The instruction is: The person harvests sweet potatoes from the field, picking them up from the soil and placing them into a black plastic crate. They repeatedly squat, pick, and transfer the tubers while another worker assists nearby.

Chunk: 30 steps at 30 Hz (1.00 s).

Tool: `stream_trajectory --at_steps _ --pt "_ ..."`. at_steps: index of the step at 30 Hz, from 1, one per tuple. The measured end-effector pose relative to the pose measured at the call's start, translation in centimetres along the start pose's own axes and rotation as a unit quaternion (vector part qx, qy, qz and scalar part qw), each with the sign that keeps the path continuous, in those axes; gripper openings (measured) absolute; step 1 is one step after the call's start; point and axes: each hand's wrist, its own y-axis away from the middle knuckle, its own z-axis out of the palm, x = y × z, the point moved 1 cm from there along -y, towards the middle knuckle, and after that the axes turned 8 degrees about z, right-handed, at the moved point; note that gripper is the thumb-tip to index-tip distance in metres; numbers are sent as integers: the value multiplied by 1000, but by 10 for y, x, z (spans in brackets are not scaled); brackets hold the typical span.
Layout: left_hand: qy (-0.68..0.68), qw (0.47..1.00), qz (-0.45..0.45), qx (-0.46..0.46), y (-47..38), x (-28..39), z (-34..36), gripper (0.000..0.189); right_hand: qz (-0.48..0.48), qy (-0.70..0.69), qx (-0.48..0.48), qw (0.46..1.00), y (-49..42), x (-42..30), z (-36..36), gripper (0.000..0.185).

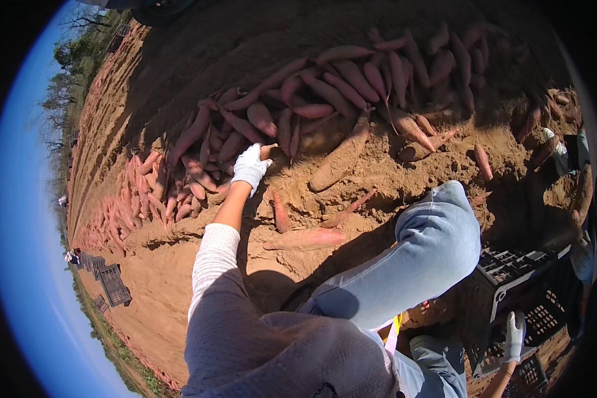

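Note:
My left hand (250, 166), in a white knit glove, grips a small sweet potato (267, 151) at the near edge of a long heap of reddish sweet potatoes (323, 92). At the lower right, my gloved right hand (515, 336) is at the near side of a black plastic crate (497, 293); its fingers point up, and whether they grip the crate is unclear. On the soil between my left hand and my knee lie a long pale-red sweet potato (306, 239), a short one (280, 213) and a thin root (349, 209). A large soil-covered sweet potato (341, 154) rests against the heap.
My bent knee in light jeans (440, 229) stands beside the loose soil. Another person's gloved hands (583, 258) show at the right rim, near more sweet potatoes. Stacked black crates (113, 284) and a distant person (71, 256) are at the left. A dark wheel (161, 12) shows at the top.

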Motion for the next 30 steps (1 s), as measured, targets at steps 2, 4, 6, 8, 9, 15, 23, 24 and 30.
stream_trajectory --at_steps 2,4,6,8,9,15,23,24,30 --pt "105 994 -15 27 20 16 -49 52 -23 -42 -48 998 13 -19 -6 46" --pt "268 961 6 73 36 6 -79 50 -67 -53 -103 991 33 -66 -5 35" --pt "466 881 49 64 41 33 -120 45 -117 -66 -71 988 53 -104 -1 29" --pt "523 846 93 40 48 56 -149 49 -232 -46 -32 971 73 -150 10 29" --pt "554 820 141 29 47 72 -155 49 -282 -24 1 959 97 -185 17 30" --pt "665 700 256 42 36 149 -178 58 -498 19 5 867 201 -347 77 39" --pt "734 549 399 9 25 288 -216 65 -631 -23 184 753 187 -421 99 62" --pt "727 557 402 4 25 303 -219 67 -590 14 150 793 184 -417 92 48" --pt "698 599 386 -71 39 395 -221 91 -568 -95 7 818 169 -323 74 26"
